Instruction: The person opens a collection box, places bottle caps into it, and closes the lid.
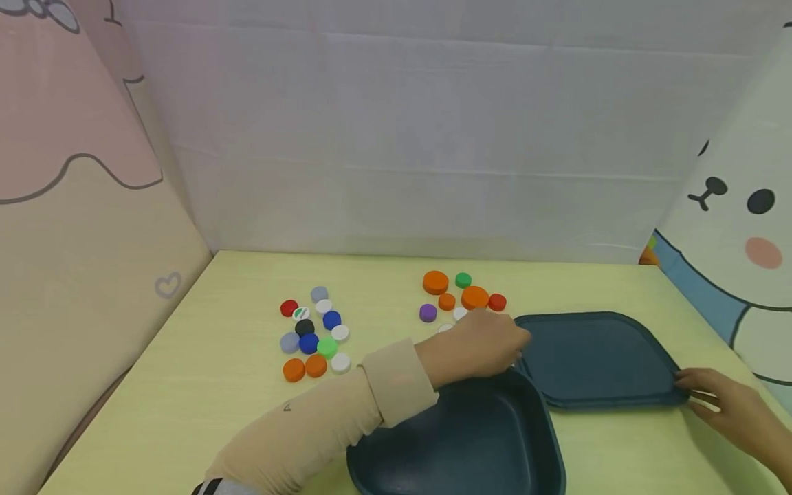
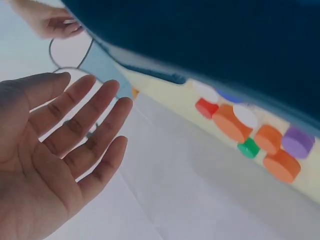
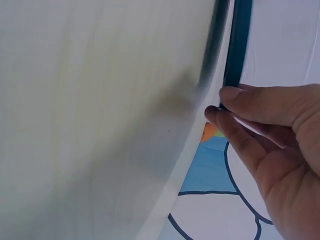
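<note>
My right hand [image 1: 730,405] pinches the right edge of a dark blue lid [image 1: 600,357], thumb on one side and fingers on the other. The right wrist view shows this grip on the lid's rim [image 3: 241,45]. Between the lid and a dark blue bin [image 1: 547,440] hovers my left hand [image 1: 482,344]. In the left wrist view the fingers of that hand [image 2: 65,135] are loosely spread, and nothing lies in the palm. The bin's visible floor is bare; the left forearm crosses its far left part.
Bottle caps in mixed colours lie in two groups: one at left with a black cap [image 1: 304,326], one farther back with a purple cap [image 1: 428,313]. The left hand hides part of the second group. A white sheet [image 1: 396,137] hangs behind the table [image 1: 185,412].
</note>
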A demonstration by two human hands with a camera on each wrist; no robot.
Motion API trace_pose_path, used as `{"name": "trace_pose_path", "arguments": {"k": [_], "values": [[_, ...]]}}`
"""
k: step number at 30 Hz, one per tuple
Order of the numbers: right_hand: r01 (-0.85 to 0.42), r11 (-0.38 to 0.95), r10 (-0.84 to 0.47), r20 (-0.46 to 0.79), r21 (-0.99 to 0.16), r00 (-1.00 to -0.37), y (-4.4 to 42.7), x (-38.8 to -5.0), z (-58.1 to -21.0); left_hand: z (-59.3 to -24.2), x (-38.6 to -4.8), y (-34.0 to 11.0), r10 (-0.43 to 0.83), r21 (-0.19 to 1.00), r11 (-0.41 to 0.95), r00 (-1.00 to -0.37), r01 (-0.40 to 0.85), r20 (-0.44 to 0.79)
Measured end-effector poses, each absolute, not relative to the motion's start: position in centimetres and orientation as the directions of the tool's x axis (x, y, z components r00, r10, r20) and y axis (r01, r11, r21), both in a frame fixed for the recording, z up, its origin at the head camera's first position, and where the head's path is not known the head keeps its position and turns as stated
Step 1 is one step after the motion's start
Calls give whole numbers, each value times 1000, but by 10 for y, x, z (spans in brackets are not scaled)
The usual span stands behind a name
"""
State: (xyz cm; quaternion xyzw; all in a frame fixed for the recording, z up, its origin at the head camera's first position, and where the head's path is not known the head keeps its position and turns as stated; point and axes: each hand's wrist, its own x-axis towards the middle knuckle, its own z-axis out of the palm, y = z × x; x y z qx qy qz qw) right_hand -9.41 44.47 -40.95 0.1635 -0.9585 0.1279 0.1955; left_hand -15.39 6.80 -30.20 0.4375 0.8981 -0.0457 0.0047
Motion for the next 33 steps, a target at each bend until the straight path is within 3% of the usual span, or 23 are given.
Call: {"name": "trace_pose_path", "arguments": {"k": [5,13,25,33], "values": [[-291,944,-238,289,-155,-927,445,-95,-409,-299,-154,46,769,-67,640,-637,766,56],[-261,949,-222,214,-175,-951,441,-95,-405,-302,-153,12,698,6,706,-697,708,166],[-304,947,-263,289,-104,-920,420,-99,-391,-314,-132,-37,483,218,823,-849,524,217],[-420,906,-365,400,-57,-841,386,-111,-372,-330,-116,-63,371,260,880,-917,397,144]]}}
